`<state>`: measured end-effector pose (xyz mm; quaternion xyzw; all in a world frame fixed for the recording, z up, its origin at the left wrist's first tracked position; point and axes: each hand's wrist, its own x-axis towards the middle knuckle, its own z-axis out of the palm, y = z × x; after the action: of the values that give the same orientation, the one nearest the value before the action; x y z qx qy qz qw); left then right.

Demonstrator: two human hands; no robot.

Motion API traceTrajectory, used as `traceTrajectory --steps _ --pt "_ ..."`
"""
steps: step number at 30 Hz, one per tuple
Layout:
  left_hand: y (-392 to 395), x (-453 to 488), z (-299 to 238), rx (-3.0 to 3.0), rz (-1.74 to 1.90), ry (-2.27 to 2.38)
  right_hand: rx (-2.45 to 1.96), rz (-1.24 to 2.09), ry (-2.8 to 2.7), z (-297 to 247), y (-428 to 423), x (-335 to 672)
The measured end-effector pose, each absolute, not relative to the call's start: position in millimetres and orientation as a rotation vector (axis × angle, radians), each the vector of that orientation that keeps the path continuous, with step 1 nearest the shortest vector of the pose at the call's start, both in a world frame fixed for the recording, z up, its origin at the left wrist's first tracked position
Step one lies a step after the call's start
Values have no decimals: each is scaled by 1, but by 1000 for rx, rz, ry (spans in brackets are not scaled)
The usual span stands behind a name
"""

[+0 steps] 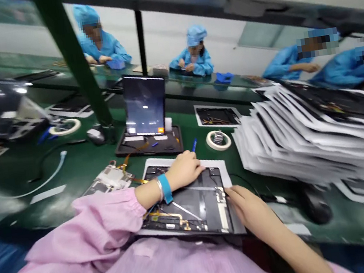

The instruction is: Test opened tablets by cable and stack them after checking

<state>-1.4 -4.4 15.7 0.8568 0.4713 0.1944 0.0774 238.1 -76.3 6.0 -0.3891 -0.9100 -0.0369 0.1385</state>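
One loosely curled left hand (185, 168) lies over an opened flat black tablet (193, 202), right hand (246, 206) at its right edge, any pinching unclear; likely stiff, fragile; best held rimwise.

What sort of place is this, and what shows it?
Probably an electronics assembly or repair workshop: an opened tablet-like housing with its insides exposed, a tall stack of dark panels and white sheets, and several blue-capped co-workers.
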Motion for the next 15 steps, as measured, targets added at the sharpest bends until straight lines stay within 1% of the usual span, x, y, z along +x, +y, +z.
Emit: traceTrajectory --steps 3,5,9,12,15 --pt "4 -1 4 2441 530 1355 -1215 83 -2700 20 -73 239" --pt "9 -3 2 2358 478 1348 -1322 149 -2647 22 -63 242" --pt "10 -6 -1 2321 422 1344 -1540 125 -2461 8 -36 246" --pt "10 -7 -4 2316 412 1350 -1550 141 -2525 0 -24 248" --pt "10 -8 -5 2321 410 1348 -1608 75 -2413 2 -26 255"
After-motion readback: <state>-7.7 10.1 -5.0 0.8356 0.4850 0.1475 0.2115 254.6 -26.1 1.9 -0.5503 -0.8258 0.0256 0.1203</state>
